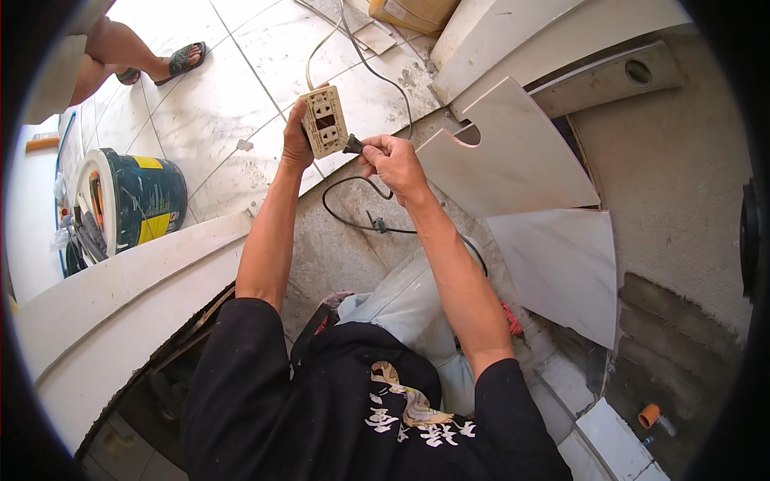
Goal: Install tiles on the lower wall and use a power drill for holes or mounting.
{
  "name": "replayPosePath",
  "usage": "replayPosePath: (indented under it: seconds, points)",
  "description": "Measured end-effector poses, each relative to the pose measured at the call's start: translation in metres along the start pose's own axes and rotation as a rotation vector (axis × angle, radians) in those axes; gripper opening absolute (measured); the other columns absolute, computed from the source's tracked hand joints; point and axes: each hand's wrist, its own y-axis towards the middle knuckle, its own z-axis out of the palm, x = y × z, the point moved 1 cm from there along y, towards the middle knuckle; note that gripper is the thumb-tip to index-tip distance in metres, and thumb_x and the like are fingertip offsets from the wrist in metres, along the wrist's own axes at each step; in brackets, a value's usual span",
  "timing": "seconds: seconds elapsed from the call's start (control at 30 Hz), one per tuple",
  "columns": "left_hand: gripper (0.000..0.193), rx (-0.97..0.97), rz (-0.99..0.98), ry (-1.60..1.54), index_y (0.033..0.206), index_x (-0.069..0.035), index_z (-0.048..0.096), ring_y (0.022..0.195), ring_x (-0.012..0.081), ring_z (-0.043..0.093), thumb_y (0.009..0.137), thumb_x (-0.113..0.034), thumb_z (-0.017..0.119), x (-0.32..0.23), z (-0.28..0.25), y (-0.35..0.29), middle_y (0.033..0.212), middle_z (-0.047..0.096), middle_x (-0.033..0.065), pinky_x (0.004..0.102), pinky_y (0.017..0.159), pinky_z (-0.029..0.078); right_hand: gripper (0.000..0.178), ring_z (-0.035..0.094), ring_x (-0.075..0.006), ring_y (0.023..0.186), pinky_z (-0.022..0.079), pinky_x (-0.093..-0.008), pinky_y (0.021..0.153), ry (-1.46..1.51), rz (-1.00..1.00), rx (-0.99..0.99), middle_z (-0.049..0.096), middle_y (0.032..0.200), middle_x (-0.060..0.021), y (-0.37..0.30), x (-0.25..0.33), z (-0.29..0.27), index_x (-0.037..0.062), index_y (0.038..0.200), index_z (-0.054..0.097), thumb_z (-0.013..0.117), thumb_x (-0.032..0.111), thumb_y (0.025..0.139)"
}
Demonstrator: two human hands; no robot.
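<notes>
My left hand (298,138) is wrapped around the left side of a cream-coloured power strip (323,103), holding it up in front of me with its sockets facing me. A cable runs off from its far end. Between the fingertips of my right hand (393,164) is a black plug (353,144), its front end close to the lower right edge of the strip. Whether its prongs touch a socket I cannot tell. A dark cord (337,210) hangs from the plug side, loops below my hands and passes under my right forearm, with a small green tie on it.
At left stands a dark bucket (148,200) with tools inside. A person's sandalled foot (183,62) is on the tiled floor at upper left. Cut tiles (513,152) lean at right, one with a round notch. An orange pipe end (649,415) sticks out lower right.
</notes>
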Motion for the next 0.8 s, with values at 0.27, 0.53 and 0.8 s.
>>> replayPosePath:
  seconds: [0.27, 0.53, 0.8]
  points:
    - [0.076, 0.001, 0.115, 0.142, 0.142, -0.001, 0.041, 0.088, 0.0172, 0.061, 0.088, -0.054, 0.051, -0.003, 0.013, -0.003, 0.103, 0.061, 0.0091, 0.0327, 0.078, 0.054, 0.021, 0.057, -0.0106, 0.052, 0.046, -0.0234, 0.050, -0.034, 0.027, -0.037, 0.064, 0.073, -0.0078, 0.004, 0.001, 0.010, -0.0069, 0.099, 0.064, 0.058, 0.013, 0.092]
    - [0.077, -0.008, 0.181, 0.271, 0.142, 0.001, 0.041, 0.091, 0.0169, 0.060, 0.085, -0.050, 0.056, 0.000, 0.012, -0.002, 0.104, 0.061, 0.0093, 0.0318, 0.081, 0.052, 0.025, 0.057, -0.0109, 0.049, 0.048, -0.0255, 0.048, -0.095, 0.027, -0.089, 0.061, 0.069, -0.0054, 0.001, -0.002, 0.014, -0.0071, 0.103, 0.064, 0.056, 0.014, 0.093]
    - [0.080, -0.005, 0.202, 0.215, 0.142, 0.002, 0.041, 0.095, 0.0177, 0.060, 0.083, -0.049, 0.059, -0.001, 0.011, -0.003, 0.109, 0.061, 0.0100, 0.0312, 0.085, 0.050, 0.025, 0.062, -0.0120, 0.069, 0.052, -0.0261, 0.065, 0.170, 0.107, 0.129, 0.063, 0.082, -0.0046, -0.006, -0.015, 0.008, -0.0034, 0.113, 0.061, 0.054, 0.014, 0.097]
